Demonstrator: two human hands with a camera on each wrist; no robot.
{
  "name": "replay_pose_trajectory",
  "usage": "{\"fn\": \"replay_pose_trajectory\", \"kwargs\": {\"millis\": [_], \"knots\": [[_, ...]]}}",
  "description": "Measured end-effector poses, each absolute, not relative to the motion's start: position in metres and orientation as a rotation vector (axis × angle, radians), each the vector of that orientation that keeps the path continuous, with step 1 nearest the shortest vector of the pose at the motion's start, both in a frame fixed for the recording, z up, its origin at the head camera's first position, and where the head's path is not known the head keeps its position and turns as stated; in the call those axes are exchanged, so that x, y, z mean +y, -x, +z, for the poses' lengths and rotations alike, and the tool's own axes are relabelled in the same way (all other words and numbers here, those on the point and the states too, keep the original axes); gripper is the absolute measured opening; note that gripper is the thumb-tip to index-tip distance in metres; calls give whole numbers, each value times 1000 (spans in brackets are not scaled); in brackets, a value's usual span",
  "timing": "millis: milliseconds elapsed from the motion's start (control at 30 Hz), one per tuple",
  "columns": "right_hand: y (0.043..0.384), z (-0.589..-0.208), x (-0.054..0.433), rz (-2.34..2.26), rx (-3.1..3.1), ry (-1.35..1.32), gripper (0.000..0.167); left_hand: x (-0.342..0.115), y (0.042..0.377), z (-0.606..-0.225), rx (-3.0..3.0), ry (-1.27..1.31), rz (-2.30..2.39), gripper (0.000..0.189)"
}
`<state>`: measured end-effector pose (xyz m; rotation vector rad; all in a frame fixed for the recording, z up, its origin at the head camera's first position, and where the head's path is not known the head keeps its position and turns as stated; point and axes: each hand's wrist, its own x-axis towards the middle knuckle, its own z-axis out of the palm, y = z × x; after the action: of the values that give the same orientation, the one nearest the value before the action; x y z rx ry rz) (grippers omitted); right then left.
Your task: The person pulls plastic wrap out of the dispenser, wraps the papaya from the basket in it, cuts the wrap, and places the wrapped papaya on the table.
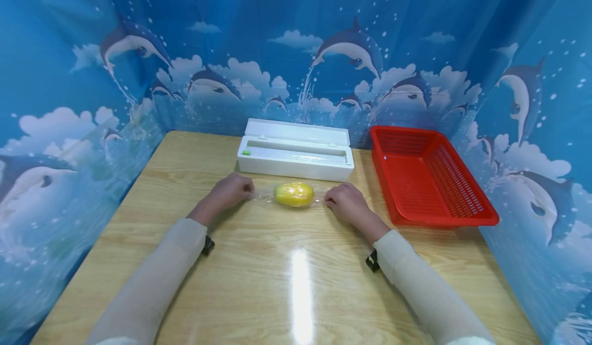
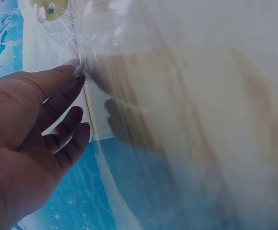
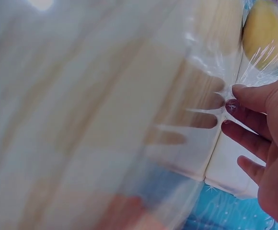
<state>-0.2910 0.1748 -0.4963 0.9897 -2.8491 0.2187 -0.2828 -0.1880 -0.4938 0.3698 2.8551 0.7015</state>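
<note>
A yellow oval fruit (image 1: 294, 194), greenish at one end and mango-like, lies wrapped in clear cling film (image 1: 264, 195) in front of a white box. On its left side, my left hand (image 1: 230, 191) pinches the gathered end of the film between thumb and forefinger. My right hand (image 1: 349, 202) pinches the other end, to the right of the fruit. Both wrist views show the film bunched at the fingertips, with creases running toward the fruit (image 3: 266, 36). The remaining fingers of each hand are loosely bent.
Behind the fruit stands the long white box (image 1: 296, 166), its lid (image 1: 297, 131) raised and a small green piece (image 1: 246, 152) at its left end. A red plastic basket (image 1: 398, 201) occupies the table's right side. Dolphin-print curtains (image 1: 259, 36) surround the wooden table (image 1: 250, 273).
</note>
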Motion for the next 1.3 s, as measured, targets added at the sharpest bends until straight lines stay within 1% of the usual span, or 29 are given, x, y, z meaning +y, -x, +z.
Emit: {"fn": "replay_pose_trajectory", "kwargs": {"millis": [167,267,333,433,533,633,700,833,900,1067,1300], "knots": [[290,-494,175,233,-2903,-956,14,-188,284,-496,2841,-368,709,8],[289,-491,176,252,-2930,-944,17,-191,284,-497,2837,-369,726,14],[287,-488,177,272,-2920,-951,18,-193,282,-495,2855,-373,729,19],[284,-483,176,353,-2867,-954,18,-193,278,-489,2922,-377,718,33],[283,-475,171,504,-2829,-941,23,-184,271,-479,3002,-409,732,44],[284,-467,162,662,-2839,-931,34,-170,263,-471,3054,-481,725,50],[286,-465,154,698,-2871,-957,47,-158,259,-469,3072,-566,658,56],[288,-466,139,590,-2947,-1061,73,-137,254,-471,3066,-663,455,72],[288,-470,134,505,-2965,-1107,80,-130,254,-475,3049,-669,387,78],[287,-475,129,420,-2984,-1123,79,-121,258,-485,3021,-604,349,78],[286,-474,126,410,-2997,-1117,75,-122,262,-490,3045,-596,357,66]]}}
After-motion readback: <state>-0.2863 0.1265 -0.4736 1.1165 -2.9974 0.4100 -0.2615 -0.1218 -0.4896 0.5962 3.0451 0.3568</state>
